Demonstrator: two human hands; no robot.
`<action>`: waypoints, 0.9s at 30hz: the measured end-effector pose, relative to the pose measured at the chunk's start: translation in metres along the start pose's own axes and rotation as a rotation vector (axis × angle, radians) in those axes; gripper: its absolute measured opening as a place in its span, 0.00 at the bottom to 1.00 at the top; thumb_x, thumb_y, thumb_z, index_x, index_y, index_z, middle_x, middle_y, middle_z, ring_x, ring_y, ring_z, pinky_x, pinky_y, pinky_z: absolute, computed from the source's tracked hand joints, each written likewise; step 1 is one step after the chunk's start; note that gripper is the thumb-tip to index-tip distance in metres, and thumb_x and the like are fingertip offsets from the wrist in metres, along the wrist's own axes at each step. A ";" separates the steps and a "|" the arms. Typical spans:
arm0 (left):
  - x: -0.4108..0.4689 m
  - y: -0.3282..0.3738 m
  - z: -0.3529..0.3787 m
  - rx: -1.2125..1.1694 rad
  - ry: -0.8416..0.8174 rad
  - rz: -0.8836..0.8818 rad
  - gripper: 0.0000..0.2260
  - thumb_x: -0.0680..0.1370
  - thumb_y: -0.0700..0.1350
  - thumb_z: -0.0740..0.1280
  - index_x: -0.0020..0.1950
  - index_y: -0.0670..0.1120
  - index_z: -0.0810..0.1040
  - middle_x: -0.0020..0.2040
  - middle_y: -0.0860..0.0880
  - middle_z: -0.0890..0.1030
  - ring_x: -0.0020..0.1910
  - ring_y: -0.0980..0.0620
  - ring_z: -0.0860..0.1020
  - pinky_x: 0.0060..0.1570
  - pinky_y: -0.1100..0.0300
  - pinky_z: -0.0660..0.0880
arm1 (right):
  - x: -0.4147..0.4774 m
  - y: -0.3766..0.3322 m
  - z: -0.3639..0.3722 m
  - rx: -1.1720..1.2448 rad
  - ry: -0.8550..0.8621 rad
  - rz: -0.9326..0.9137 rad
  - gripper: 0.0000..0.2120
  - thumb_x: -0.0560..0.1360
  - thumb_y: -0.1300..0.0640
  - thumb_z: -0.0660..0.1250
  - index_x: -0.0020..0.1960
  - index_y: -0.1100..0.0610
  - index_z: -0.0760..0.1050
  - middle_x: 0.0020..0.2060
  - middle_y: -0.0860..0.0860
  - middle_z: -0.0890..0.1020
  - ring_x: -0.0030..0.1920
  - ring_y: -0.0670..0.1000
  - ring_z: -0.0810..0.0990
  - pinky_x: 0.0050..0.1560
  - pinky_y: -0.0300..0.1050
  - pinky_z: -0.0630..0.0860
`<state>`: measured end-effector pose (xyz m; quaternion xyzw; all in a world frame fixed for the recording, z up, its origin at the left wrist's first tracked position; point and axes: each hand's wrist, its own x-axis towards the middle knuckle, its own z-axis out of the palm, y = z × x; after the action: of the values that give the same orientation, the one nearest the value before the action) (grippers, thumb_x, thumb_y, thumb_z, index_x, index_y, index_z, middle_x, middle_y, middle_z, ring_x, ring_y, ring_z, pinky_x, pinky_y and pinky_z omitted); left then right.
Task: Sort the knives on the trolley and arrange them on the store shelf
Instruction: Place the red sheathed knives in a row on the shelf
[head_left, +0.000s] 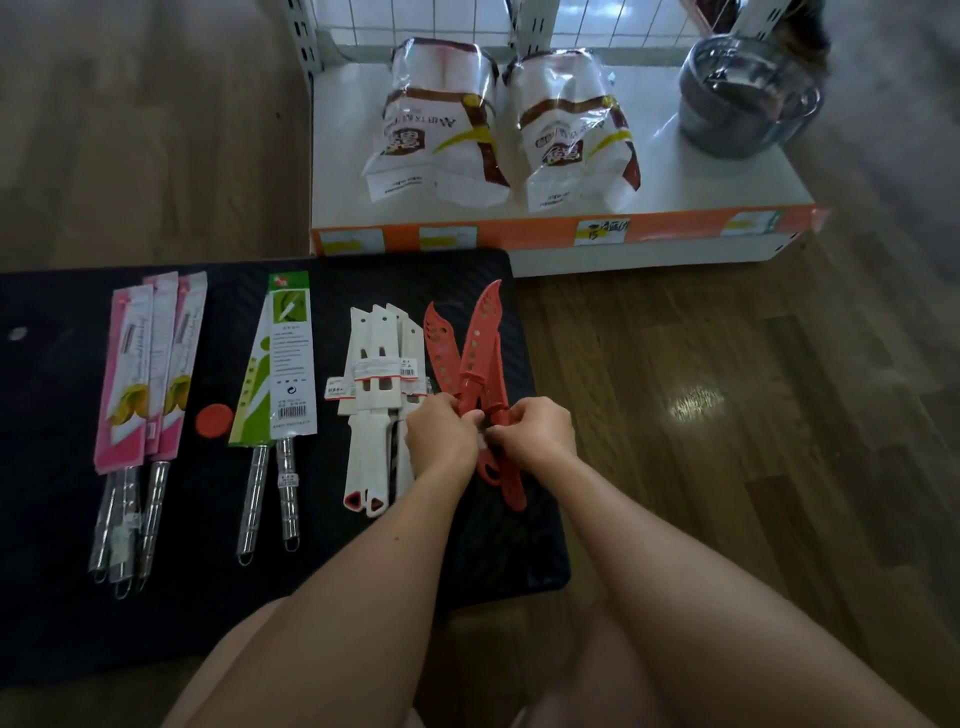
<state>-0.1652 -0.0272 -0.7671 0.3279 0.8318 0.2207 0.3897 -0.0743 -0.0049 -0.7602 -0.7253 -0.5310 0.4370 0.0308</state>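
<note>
**A:** Dark trolley top (47, 415), wood floor round it. Where are the hands?

**B:** Both are on the red knives (480, 353), near the trolley's three-o'clock edge. The left hand (439, 436) pinches the bundle at the guards. The right hand (535, 434) curls round the handles just beside it. Knuckles almost meet, and the forearms come in from six o'clock.

**A:** What could go wrong?

**B:** The blades fan apart, tips toward eleven and twelve. I judge that a slack grip could let one slide free and fall off the edge to the floor. I cannot tell whether the red is sheath or bare blade, so a slip might also cut a finger.

**A:** And around them?

**B:** White knives (376, 395) lie just beside the left hand at nine o'clock, and an elbow nudge could scatter them. Green packs (283, 374) and pink packs (140, 374) lie farther out at nine. The shelf (701, 176) waits at twelve to one.
</note>
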 end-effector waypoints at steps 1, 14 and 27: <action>0.001 0.000 -0.001 -0.010 0.006 0.002 0.09 0.76 0.45 0.67 0.52 0.41 0.79 0.50 0.45 0.80 0.51 0.46 0.78 0.48 0.60 0.70 | -0.002 0.001 -0.002 0.043 0.009 0.007 0.04 0.71 0.55 0.71 0.42 0.56 0.78 0.42 0.53 0.81 0.44 0.51 0.81 0.43 0.44 0.77; -0.029 0.044 -0.046 -0.342 0.039 0.068 0.07 0.75 0.45 0.68 0.50 0.44 0.80 0.39 0.49 0.81 0.42 0.50 0.81 0.46 0.53 0.79 | -0.043 -0.012 -0.052 0.424 0.154 -0.070 0.08 0.72 0.55 0.71 0.51 0.55 0.80 0.45 0.49 0.83 0.44 0.46 0.81 0.50 0.41 0.78; -0.199 0.214 -0.250 -0.555 -0.036 0.116 0.06 0.76 0.40 0.66 0.41 0.50 0.75 0.35 0.50 0.79 0.25 0.63 0.77 0.26 0.63 0.76 | -0.235 -0.172 -0.251 0.414 0.121 -0.204 0.10 0.71 0.55 0.72 0.51 0.57 0.80 0.40 0.48 0.82 0.43 0.46 0.81 0.46 0.39 0.79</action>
<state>-0.1883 -0.0509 -0.3841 0.2597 0.7124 0.4558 0.4661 -0.0479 -0.0126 -0.3766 -0.6709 -0.4979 0.4869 0.2548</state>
